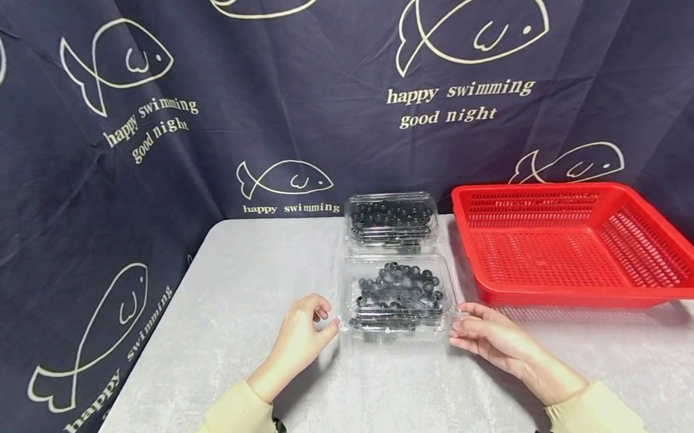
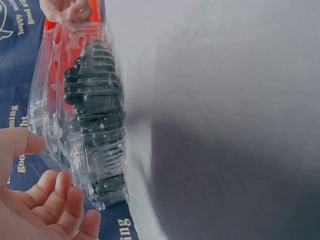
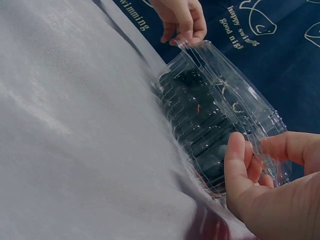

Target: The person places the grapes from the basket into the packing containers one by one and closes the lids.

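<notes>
A clear plastic box of blueberries (image 1: 399,301) sits at the middle of the table, with a see-through lid over the dark berries. My right hand (image 1: 494,337) pinches the rim at its near right corner between thumb and fingers, as the right wrist view (image 3: 270,185) shows. At the opposite corner is my left hand (image 1: 304,332), thumb tip right at the rim. Its fingers are loosely bent and apart from the thumb, with a gap between them in the left wrist view. Directly behind stands a second clear box of blueberries (image 1: 391,220).
A red plastic basket (image 1: 573,297) with perforated sides stands to the right, close beside the boxes. Under everything lies a pale grey tabletop (image 1: 254,278). Dark blue cloth (image 1: 347,60) with fish drawings hangs behind and to the left.
</notes>
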Tool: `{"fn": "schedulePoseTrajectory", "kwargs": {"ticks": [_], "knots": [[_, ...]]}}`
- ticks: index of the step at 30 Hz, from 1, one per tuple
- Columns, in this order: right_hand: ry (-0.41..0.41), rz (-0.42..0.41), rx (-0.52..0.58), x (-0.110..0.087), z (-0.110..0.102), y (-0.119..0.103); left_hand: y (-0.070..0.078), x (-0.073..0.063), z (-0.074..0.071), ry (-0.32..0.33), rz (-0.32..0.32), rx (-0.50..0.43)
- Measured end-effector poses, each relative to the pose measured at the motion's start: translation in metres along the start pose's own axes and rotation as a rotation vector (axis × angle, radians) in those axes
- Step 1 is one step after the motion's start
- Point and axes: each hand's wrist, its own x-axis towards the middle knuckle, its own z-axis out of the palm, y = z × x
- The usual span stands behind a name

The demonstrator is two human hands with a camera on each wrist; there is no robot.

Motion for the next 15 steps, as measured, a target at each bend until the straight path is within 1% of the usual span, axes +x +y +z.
{"fn": "schedulePoseTrajectory", "kwargs": {"ticks": [3,9,15], "knots": [[0.005,0.003,-0.003,0.000,0.000,0.000,0.000,0.001,0.001,-0.049,-0.078,-0.066],[0.020,0.011,-0.021,-0.001,0.000,-0.001,-0.003,0.004,0.008,-0.177,-0.210,-0.210],[0.015,0.009,-0.015,-0.001,-0.001,0.001,-0.007,0.006,0.015,-0.266,-0.380,-0.443]]}}
